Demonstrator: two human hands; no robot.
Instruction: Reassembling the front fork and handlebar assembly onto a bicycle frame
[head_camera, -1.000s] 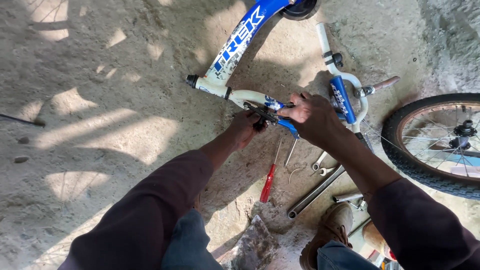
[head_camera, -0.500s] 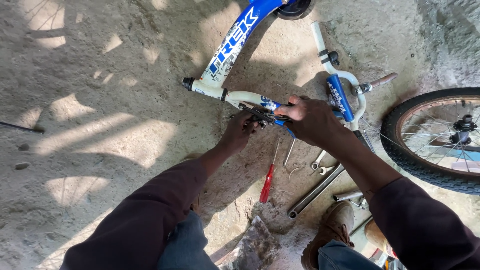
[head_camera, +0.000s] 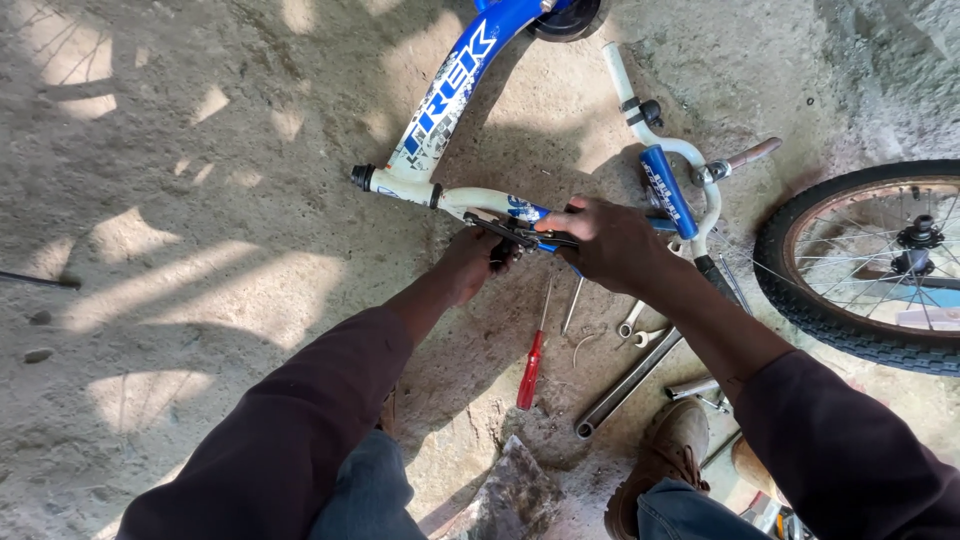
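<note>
A blue and white bicycle frame (head_camera: 450, 95) lies flat on the rough, sandy concrete floor (head_camera: 180, 200), its glossy tubes crossing the middle of the view. The left hand (head_camera: 470, 262) closes around a dark tool (head_camera: 520, 232) at the frame's lower tube, and the right hand (head_camera: 605, 240) grips the same spot from above. Just below lie a red-handled screwdriver (head_camera: 530, 365), steel wrenches (head_camera: 640, 330) and a long metal bar (head_camera: 628, 385), with a knobby spoked wheel (head_camera: 870, 265) to the right.

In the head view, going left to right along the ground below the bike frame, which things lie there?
Red-handled screwdriver → thin metal rod → spanner → long grey metal bar → wheel with black tyre at the far right. The left hand and right hand work on the frame above these.
</note>
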